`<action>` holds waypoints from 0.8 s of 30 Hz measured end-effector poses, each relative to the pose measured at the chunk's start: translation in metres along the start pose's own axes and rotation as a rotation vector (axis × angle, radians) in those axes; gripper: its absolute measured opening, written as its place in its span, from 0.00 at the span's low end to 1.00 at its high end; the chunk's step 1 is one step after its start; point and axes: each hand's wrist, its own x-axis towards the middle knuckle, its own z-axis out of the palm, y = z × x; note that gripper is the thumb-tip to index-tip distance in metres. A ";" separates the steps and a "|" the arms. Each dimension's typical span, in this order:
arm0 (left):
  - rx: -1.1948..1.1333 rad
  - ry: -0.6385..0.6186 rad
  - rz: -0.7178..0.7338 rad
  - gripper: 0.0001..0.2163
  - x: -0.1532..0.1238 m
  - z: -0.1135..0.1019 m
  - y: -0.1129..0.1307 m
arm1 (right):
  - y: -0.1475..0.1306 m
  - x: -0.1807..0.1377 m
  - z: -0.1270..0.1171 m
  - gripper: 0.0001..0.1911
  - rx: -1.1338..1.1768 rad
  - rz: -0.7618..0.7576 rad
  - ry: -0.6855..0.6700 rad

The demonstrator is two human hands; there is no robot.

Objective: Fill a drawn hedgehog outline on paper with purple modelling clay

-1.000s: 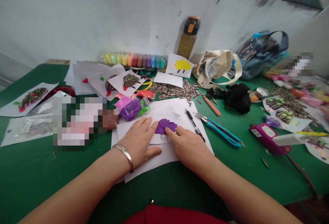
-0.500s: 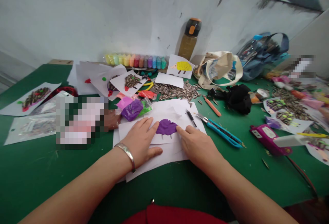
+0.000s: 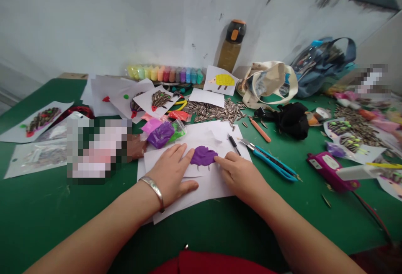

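Note:
A flat purple clay shape (image 3: 203,156) lies on white paper sheets (image 3: 213,182) on the green table (image 3: 47,211). My left hand (image 3: 171,173), with a silver bracelet on its wrist, rests flat on the paper just left of the clay, fingers stretched out and apart. My right hand (image 3: 240,175) lies on the paper at the clay's right side; its forefinger tip touches the lower right edge of the shape and the other fingers are curled under.
A bag of purple clay (image 3: 160,134), a pile of sunflower seeds (image 3: 213,111), a black pen (image 3: 234,144), a blue utility knife (image 3: 270,161) and an orange tool (image 3: 259,129) lie beyond the paper. A purple glue gun (image 3: 329,167), bags, a bottle (image 3: 231,45) and clay tubs (image 3: 165,73) stand further off.
My right hand drew back from on top of the clay to its right edge, then edged in again. The left hand has stayed put.

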 end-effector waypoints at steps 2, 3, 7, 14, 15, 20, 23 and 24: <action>0.006 -0.004 0.001 0.37 0.000 0.001 0.000 | -0.001 -0.001 -0.002 0.20 -0.005 0.000 -0.011; 0.005 0.000 0.002 0.37 0.000 0.001 -0.001 | -0.001 -0.001 -0.003 0.19 0.002 0.000 -0.013; -0.023 0.064 0.024 0.36 -0.001 0.005 -0.003 | 0.005 -0.001 -0.002 0.18 0.084 -0.004 0.000; -0.039 0.059 0.021 0.36 -0.001 0.006 -0.004 | 0.006 0.002 0.000 0.23 0.098 -0.008 0.018; -0.044 0.070 0.029 0.36 -0.001 0.006 -0.005 | 0.004 0.002 0.000 0.22 0.078 -0.010 0.004; -0.040 0.067 0.031 0.36 -0.001 0.005 -0.004 | 0.005 0.000 -0.003 0.18 0.089 -0.016 -0.020; -0.025 0.032 0.009 0.37 -0.001 0.002 -0.002 | 0.009 -0.003 -0.004 0.18 0.150 -0.060 -0.004; -0.026 0.032 0.006 0.37 -0.001 0.002 -0.002 | 0.010 -0.004 -0.004 0.18 0.158 -0.084 -0.006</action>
